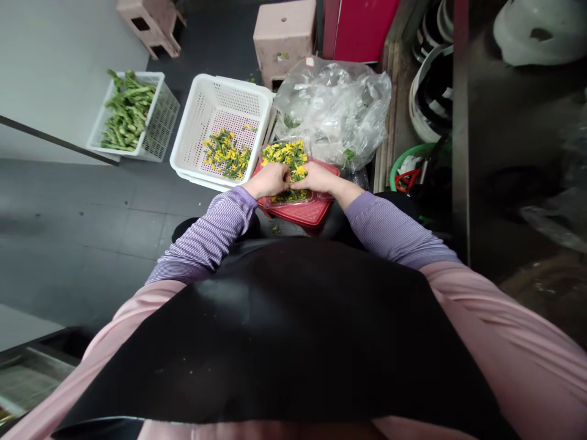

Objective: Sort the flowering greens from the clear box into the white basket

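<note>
As we look down past our black apron [284, 330], both hands meet over a heap of yellow-flowered greens [288, 151] in clear plastic packaging [316, 197], which rests on a red surface [300, 212] just beyond our knees.

Left hand [271, 179]: fingers curled in at the near part of the heap. Right hand [318, 178]: thumb and fingers drawn together opposite, close to the left fingertips. We cannot tell whether either grip is closed on a stem; the fingers hide the spot.

To our left, a white basket [187, 113] stands beside the red surface. A loose pile of similar flowering pieces [228, 154] covers only part of its perforated floor. Beyond it, well apart from our hands, another white basket [162, 116] is filled with thick green stalks [128, 116]. On the far side, touching or nearly touching the red surface, lies a crumpled clear bag [339, 101] with some greenery showing.

Progress, as we judge it: under way, not finished. One pile lies in the near basket, while a fuller heap sits outside it, under our fingers. Which portion has been handled, and how much the bag contains, we cannot tell.
</note>
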The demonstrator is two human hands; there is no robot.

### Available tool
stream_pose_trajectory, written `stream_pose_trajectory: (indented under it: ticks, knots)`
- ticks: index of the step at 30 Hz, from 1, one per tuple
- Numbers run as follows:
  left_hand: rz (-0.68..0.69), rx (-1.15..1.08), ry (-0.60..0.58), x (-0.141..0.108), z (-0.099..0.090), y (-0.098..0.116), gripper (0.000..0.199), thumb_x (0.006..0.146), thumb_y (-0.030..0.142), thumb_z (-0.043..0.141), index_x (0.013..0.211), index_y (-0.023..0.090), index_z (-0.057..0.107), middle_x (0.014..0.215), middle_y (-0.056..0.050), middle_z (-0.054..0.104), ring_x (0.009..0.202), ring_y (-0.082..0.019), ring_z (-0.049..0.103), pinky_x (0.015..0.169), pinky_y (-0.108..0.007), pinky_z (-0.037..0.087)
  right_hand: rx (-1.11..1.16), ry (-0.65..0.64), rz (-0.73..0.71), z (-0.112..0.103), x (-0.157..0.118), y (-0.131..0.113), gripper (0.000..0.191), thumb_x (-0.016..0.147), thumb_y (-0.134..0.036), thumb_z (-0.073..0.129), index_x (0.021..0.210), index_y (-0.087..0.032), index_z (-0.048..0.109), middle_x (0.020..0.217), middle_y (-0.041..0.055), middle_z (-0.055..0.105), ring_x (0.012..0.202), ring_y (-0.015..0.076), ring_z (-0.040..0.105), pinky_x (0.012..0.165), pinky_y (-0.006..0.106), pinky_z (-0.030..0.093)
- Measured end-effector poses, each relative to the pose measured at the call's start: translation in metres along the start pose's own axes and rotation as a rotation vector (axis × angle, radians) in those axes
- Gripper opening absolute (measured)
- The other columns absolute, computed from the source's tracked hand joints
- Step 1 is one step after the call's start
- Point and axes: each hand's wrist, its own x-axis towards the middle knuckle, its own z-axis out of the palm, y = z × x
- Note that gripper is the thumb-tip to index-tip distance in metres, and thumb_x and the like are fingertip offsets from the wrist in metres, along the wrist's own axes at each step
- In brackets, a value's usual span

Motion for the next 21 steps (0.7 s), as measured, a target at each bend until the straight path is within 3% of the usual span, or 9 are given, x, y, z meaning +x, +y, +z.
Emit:
stream_pose_trajectory:
  ticks: [5, 9, 14, 21]
  knots:
    - [-0.041, -0.298, -0.087, -0.0052, -0.0112, 0.0028, 0.003, 0.075, 0.012, 0.064, 0.076, 0.013, 0.067, 0.056, 0.003, 0.058, 0.054, -0.01, 0.058, 0.065, -0.024, 0.049, 0.382, -0.046, 0.052, -0.0056, -0.0031, -0.0047, 0.032, 0.061, -0.011, 0.083, 0.09, -0.018, 0.072, 0.081, 0.0022, 0.072, 0.083, 0.0212, 0.068, 0.082, 0.035, 0.057]
    - [-0.115, -0.5, -0.015, -0.0069, -0.01, -0.0003, 0.009, 0.078, 0.009, 0.065, 0.087, 0.012, 0.068, 0.056, 0.003, 0.057, 0.05, -0.009, 0.054, 0.062, -0.026, 0.05, 0.502, -0.062, 0.085, -0.0057, -0.0033, -0.0056, 0.03, 0.062, -0.009, 0.079, 0.089, -0.019, 0.069, 0.08, 0.0017, 0.071, 0.073, 0.0178, 0.064, 0.063, 0.028, 0.053]
    - [-0.108, -0.544, 0.073, -0.0059, -0.006, -0.0029, 0.012, 0.079, 0.007, 0.066, 0.09, 0.01, 0.069, 0.06, 0.001, 0.059, 0.056, -0.01, 0.057, 0.065, -0.027, 0.052, 0.591, -0.08, 0.152, -0.0052, -0.0062, -0.0044, 0.023, 0.066, -0.009, 0.073, 0.086, -0.019, 0.065, 0.073, 0.0007, 0.066, 0.057, 0.012, 0.053, 0.043, 0.021, 0.031]
    - [-0.045, -0.577, 0.091, -0.0045, -0.0044, 0.0049, 0.006, 0.081, 0.009, 0.067, 0.087, 0.01, 0.068, 0.067, -0.001, 0.063, 0.061, -0.01, 0.058, 0.065, -0.026, 0.05, 0.691, -0.157, 0.187, -0.0045, -0.0089, -0.0054, 0.022, 0.067, -0.014, 0.078, 0.084, -0.017, 0.065, 0.069, 0.0001, 0.064, 0.053, 0.0089, 0.048, 0.042, 0.018, 0.024]
